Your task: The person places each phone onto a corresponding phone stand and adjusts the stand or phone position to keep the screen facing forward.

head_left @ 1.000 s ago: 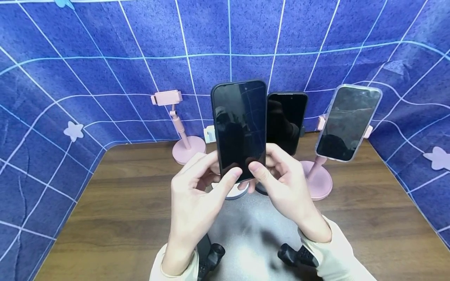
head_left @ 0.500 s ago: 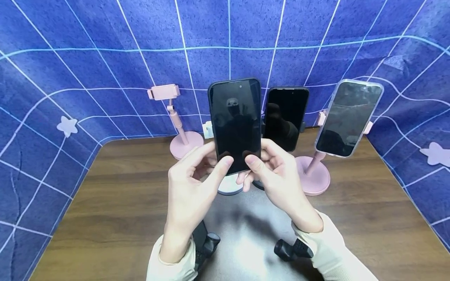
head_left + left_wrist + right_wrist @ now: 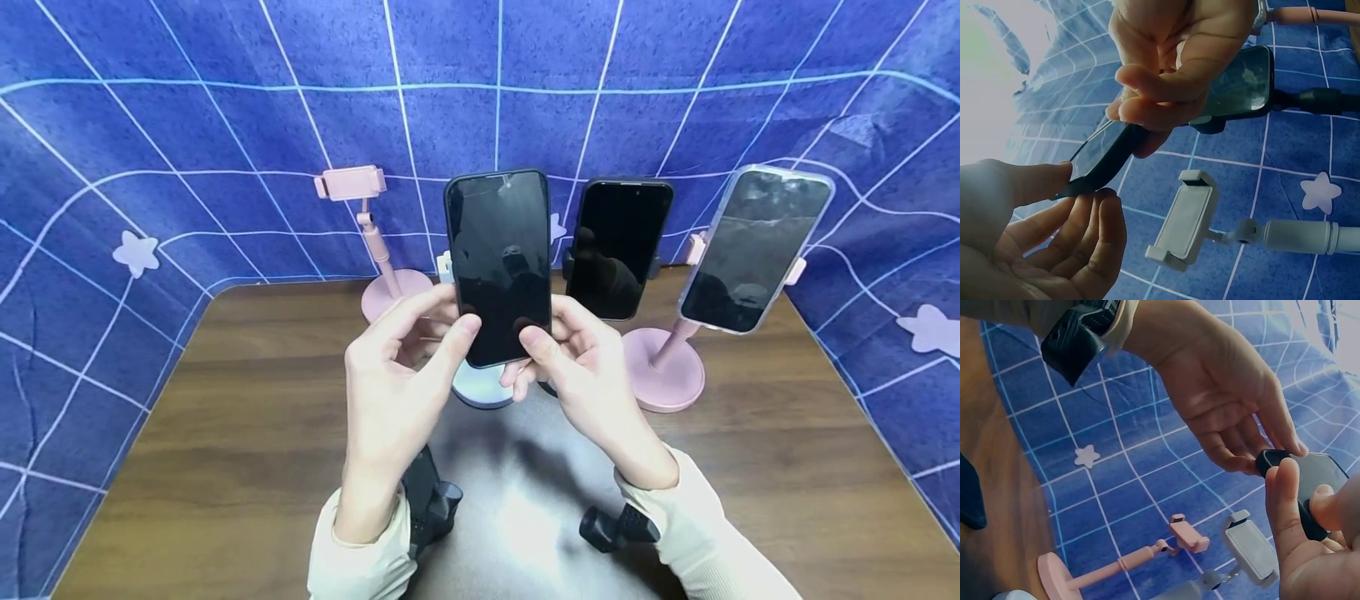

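A phone with a dark screen and black edges (image 3: 501, 267) is held upright, facing me, above the table. My left hand (image 3: 397, 375) pinches its lower left edge, thumb in front and fingers behind. My right hand (image 3: 588, 375) grips the lower right, thumb on the front and some fingers under the bottom edge. In the left wrist view the phone's black edge (image 3: 1113, 162) looks bowed between the two hands. Behind the phone stands a white phone stand (image 3: 483, 390), mostly hidden; its bare clamp (image 3: 1185, 219) shows in the left wrist view.
A pink stand (image 3: 393, 287) with an unfilled clamp is at the left. Further right, a black phone (image 3: 621, 246) sits in a dark stand. Beside it, a clear-cased phone (image 3: 757, 246) leans in another pink stand (image 3: 663, 371). A blue gridded cloth (image 3: 262, 125) hangs behind the table (image 3: 225, 433).
The head view has shifted slightly. The held phone has moved a little left against the stands, and my left thumb has slid from the screen towards the phone's left edge.
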A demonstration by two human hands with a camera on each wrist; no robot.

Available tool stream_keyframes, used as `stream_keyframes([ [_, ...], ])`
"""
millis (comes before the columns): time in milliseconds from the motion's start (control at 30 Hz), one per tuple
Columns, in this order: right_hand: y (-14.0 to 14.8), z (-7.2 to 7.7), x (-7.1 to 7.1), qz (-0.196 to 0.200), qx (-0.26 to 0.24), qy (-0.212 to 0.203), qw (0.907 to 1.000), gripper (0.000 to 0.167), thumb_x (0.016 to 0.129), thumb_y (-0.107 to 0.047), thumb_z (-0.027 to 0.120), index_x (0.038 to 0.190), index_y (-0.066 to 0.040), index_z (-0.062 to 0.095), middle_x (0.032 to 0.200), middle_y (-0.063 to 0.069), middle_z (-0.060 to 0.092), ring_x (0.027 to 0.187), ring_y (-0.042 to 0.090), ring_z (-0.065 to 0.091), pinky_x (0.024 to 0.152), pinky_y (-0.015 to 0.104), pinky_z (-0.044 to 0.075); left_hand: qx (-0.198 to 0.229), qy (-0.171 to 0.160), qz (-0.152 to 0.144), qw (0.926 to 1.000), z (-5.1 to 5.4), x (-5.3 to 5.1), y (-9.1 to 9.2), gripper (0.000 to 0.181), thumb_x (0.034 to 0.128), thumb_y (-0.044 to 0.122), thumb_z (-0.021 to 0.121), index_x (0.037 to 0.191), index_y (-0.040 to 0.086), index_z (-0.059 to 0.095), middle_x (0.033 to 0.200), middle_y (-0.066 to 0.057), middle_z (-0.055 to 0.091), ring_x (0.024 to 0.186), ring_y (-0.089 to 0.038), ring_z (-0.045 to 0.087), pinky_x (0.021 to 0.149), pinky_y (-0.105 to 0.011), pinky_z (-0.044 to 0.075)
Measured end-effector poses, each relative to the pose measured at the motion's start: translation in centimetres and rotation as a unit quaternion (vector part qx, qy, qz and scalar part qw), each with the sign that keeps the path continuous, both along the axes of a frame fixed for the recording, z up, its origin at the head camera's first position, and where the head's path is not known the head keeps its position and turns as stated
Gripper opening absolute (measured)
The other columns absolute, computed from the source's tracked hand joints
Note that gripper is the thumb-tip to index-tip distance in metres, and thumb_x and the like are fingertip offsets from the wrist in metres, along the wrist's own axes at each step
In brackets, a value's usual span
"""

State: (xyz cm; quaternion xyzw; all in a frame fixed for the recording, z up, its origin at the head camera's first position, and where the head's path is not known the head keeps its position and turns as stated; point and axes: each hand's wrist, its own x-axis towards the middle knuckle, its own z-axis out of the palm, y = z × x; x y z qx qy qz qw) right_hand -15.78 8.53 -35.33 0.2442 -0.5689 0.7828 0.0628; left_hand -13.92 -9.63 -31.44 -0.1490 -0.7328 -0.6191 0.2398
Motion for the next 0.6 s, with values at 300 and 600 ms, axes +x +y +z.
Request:
stream_keyframes([
  [300,0.1,-0.8,-0.5,0.014,-0.007,-0.052,0.9985,0.021,0.105,-0.002,0.054,0.125,-0.002,0.06,0.098,0.008,0.077,0.065,0.02,0.072,0.055,0.032,0.057,0.011,-0.019,0.018,0.9996,-0.4,-1.1,-0.8,0.031,0.0895,0.006,0.079,0.12,0.006,0.075,0.101,-0.01,0.074,0.083,-0.013,0.07,0.074,-0.02,0.059],
  [600,-0.3,-0.6,-1.4,0.028,-0.022,-0.097,0.9947,0.022,0.106,-0.008,0.055,0.126,0.0,0.057,0.095,0.006,0.076,0.066,0.016,0.071,0.057,0.027,0.057,-0.071,-0.029,0.078,0.994,-1.4,-3.0,-2.0,0.042,0.0889,0.027,0.083,0.128,0.016,0.071,0.112,-0.001,0.071,0.09,-0.011,0.068,0.073,-0.017,0.056],
])
